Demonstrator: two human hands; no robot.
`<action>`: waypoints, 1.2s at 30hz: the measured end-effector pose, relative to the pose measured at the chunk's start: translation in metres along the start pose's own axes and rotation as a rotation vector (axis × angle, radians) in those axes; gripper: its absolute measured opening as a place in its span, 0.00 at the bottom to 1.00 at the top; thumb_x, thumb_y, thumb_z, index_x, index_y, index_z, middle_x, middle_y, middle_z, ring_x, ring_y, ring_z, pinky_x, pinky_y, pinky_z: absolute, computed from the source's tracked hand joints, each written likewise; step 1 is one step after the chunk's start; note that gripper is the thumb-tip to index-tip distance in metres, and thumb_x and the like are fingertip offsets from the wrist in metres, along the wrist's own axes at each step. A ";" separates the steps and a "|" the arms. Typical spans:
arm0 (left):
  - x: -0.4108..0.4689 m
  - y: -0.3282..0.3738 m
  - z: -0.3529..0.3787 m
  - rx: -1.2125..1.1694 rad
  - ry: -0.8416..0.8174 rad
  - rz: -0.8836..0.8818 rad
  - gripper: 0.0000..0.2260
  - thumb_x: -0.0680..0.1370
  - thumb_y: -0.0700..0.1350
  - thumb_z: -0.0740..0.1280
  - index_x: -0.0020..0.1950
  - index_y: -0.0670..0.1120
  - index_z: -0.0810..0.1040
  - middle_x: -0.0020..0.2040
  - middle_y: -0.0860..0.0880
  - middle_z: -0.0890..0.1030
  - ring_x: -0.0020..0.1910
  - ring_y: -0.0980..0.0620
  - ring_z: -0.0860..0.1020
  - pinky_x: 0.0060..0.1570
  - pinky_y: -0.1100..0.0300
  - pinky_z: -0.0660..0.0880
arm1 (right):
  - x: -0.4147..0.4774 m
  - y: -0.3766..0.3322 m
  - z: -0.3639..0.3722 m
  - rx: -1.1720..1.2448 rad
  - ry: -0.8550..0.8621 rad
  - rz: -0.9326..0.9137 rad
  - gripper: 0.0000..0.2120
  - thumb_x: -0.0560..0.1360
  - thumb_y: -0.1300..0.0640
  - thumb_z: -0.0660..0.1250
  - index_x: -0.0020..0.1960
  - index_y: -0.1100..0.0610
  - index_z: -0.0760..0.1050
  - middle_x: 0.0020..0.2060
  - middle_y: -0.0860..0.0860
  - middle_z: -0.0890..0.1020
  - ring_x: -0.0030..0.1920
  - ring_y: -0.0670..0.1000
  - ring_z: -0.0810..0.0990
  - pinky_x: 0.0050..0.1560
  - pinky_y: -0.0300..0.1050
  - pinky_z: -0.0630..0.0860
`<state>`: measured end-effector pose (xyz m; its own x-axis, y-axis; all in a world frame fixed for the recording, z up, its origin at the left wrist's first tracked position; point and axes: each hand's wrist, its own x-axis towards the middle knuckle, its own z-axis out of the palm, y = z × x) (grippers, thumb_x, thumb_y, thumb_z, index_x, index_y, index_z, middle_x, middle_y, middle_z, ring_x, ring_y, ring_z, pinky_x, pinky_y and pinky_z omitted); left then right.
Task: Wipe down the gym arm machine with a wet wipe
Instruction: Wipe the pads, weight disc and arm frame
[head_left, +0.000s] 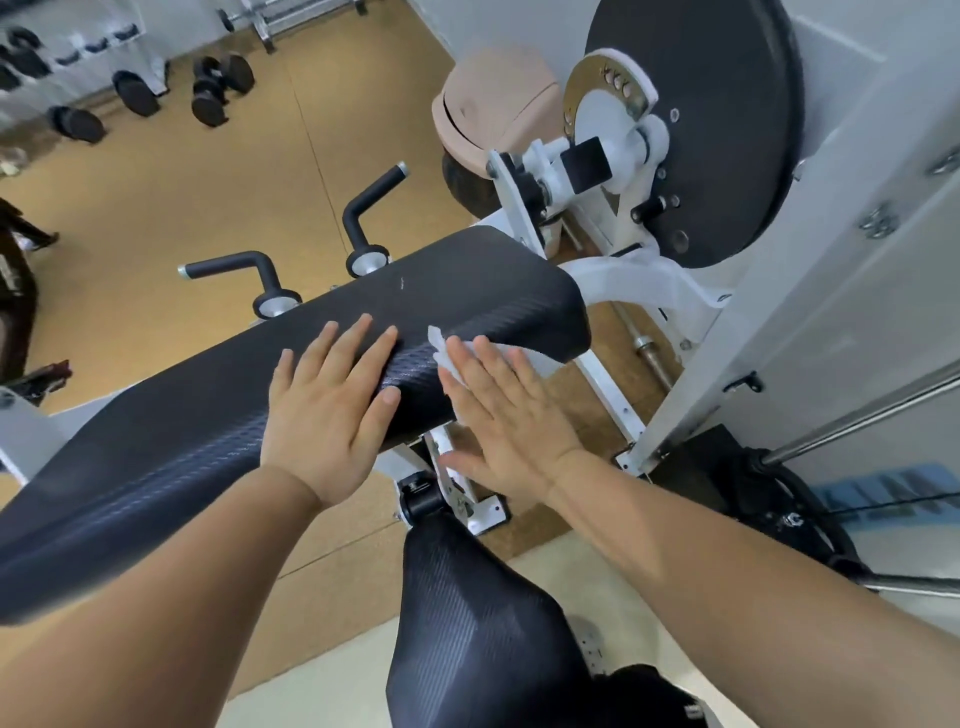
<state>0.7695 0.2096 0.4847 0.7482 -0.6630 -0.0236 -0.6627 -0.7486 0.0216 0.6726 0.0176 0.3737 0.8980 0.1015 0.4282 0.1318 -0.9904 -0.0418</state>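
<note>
Seat (467, 623) nearest, below your forearms. Your left hand (327, 410) lies flat on arm pad (467, 280), fingers straight, grasping nothing; brace pad with it. Your right hand (504, 415), fingers also straight, presses wet wipe (440, 354) against pad's near edge, wipe peeking past fingertips. Press evenly, overlap strokes. Beyond, two handles (244, 265) probably need wiping too.
</note>
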 end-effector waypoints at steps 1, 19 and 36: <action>0.000 0.001 -0.001 -0.007 0.001 0.000 0.30 0.83 0.62 0.38 0.82 0.55 0.56 0.82 0.51 0.58 0.81 0.44 0.54 0.76 0.35 0.52 | 0.001 0.013 -0.004 -0.036 -0.016 -0.012 0.45 0.81 0.32 0.50 0.82 0.58 0.33 0.82 0.55 0.34 0.81 0.56 0.32 0.81 0.55 0.35; -0.002 0.000 -0.002 -0.106 0.042 0.013 0.30 0.82 0.60 0.41 0.82 0.52 0.57 0.82 0.52 0.58 0.81 0.48 0.53 0.77 0.38 0.50 | 0.033 0.051 -0.044 0.198 0.005 0.564 0.42 0.80 0.33 0.50 0.83 0.61 0.52 0.83 0.59 0.51 0.83 0.60 0.44 0.81 0.63 0.41; -0.002 -0.005 -0.003 -0.189 0.052 0.056 0.31 0.82 0.62 0.39 0.82 0.53 0.57 0.82 0.54 0.58 0.81 0.50 0.54 0.78 0.40 0.50 | 0.054 -0.038 -0.011 0.584 0.383 1.047 0.43 0.81 0.37 0.51 0.82 0.63 0.40 0.80 0.62 0.35 0.81 0.62 0.33 0.81 0.59 0.36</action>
<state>0.7715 0.2144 0.4876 0.7144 -0.6989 0.0345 -0.6891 -0.6941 0.2082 0.7115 0.0599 0.4079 0.5176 -0.8368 0.1785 -0.3148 -0.3802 -0.8697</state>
